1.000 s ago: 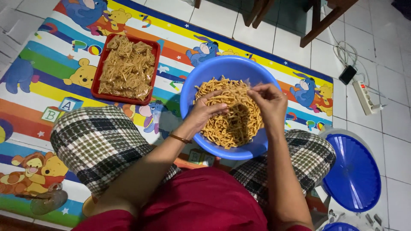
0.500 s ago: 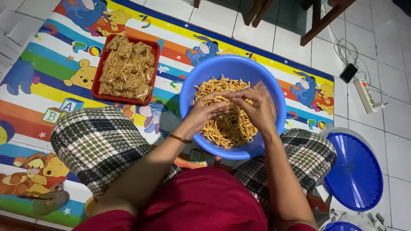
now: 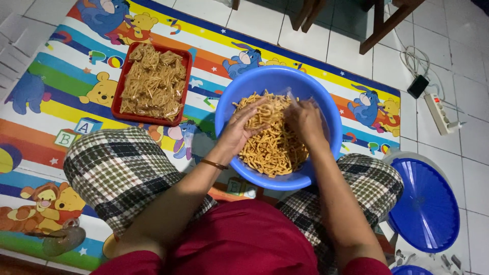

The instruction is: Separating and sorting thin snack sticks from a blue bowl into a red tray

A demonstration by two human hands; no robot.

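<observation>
Centrally, blue basin [image 3: 326, 102] of fried noodle sticks [image 3: 272, 147].

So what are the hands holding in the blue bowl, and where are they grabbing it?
Both the left hand and right hand are in the fried snack sticks in the blue bowl. Something thin and clear shows at the right fingertips, but the grip cannot be told.

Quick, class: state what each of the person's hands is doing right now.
Left hand: fingers spread open, resting on the fried noodle sticks in the blue basin.
Right hand: over the sticks; its grip cannot be told.
</observation>
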